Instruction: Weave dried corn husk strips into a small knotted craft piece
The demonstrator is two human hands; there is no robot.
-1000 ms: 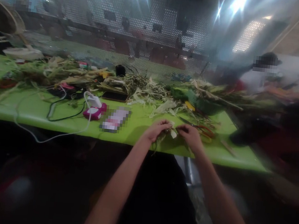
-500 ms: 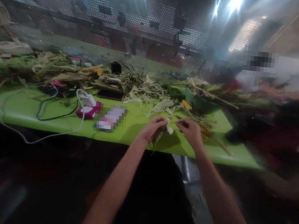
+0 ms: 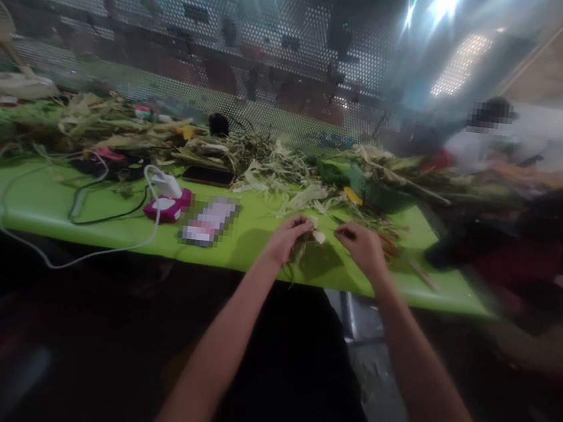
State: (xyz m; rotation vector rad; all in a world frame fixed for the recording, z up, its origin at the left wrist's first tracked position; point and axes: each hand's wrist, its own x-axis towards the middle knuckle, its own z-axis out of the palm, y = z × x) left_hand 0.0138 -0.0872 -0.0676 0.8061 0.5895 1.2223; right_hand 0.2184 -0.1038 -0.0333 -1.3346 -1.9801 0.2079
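Note:
Above the front edge of the green table (image 3: 249, 234), my left hand (image 3: 289, 235) pinches a small bundle of pale dried husk (image 3: 317, 235), whose thin strands hang below the fingers. To its right, my right hand (image 3: 358, 242) is closed, thumb against fingers, a short way apart from the bundle. Whatever its fingertips hold, if anything, is too small to make out. Just beyond that hand lies a tool with orange handles (image 3: 388, 246), partly hidden by it.
A pile of dried husks (image 3: 286, 164) runs along the table's back. Left of my hands are a lit phone (image 3: 210, 220), a magenta power adapter (image 3: 168, 206) with white cable, and a dark phone (image 3: 208, 176). A person (image 3: 485, 138) is at the far right.
My right hand has drawn slightly away to the right from the husk bundle, and the thin strand between the hands no longer shows. The left hand keeps its hold.

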